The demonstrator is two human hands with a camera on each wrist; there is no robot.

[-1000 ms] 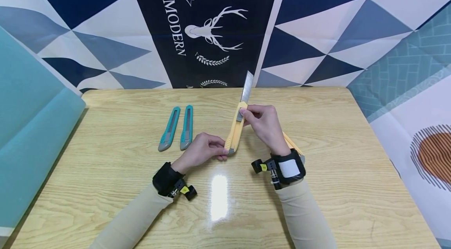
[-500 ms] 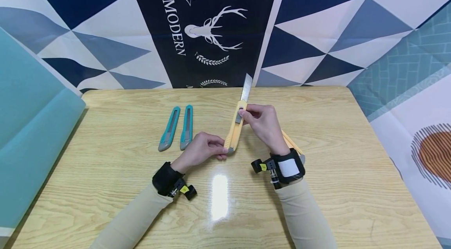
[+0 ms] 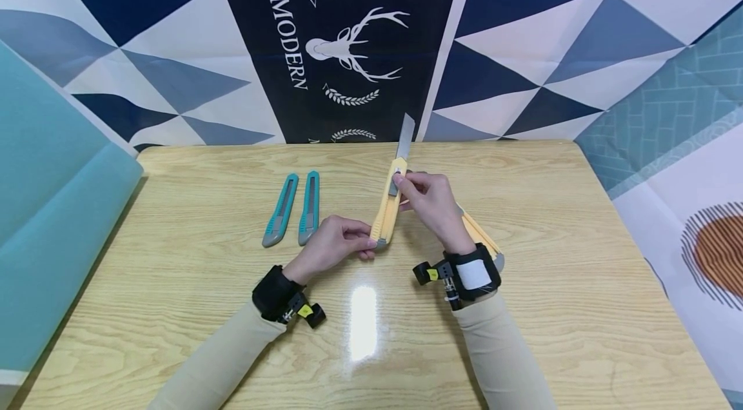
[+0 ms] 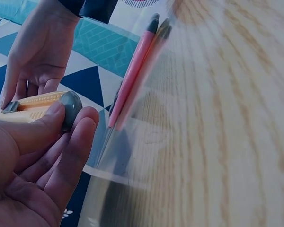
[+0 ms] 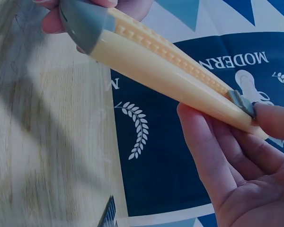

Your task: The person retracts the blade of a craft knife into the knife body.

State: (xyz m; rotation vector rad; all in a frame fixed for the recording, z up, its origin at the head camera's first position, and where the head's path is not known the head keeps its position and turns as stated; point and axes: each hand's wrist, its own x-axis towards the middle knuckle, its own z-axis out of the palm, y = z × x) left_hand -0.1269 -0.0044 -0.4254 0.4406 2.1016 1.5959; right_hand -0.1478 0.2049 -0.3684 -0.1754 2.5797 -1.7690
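Both hands hold one yellow utility knife (image 3: pixel 386 210) tilted above the table, its long segmented blade (image 3: pixel 404 136) sticking out of the far end. My left hand (image 3: pixel 338 244) pinches the grey end cap (image 4: pixel 72 111) between thumb and fingers. Near the blade end, my right hand (image 3: pixel 431 207) grips the handle from the right. Its thumb presses on the grey slider (image 5: pixel 241 103), with the fingers under the handle. Partly covered by the right wrist, a second yellow utility knife (image 3: pixel 483 239) lies on the table.
Left of the hands, two teal utility knives (image 3: pixel 280 210) (image 3: pixel 309 208) lie side by side on the wooden table (image 3: pixel 203 307). A slim pinkish-red thing with a dark end (image 4: pixel 135 71) shows in the left wrist view. Patterned cloth (image 3: pixel 348 42) hangs behind the table.
The blade drew in slightly between one and half a second ago. Since then the knife and the right thumb on its slider have shifted a little away from the body.
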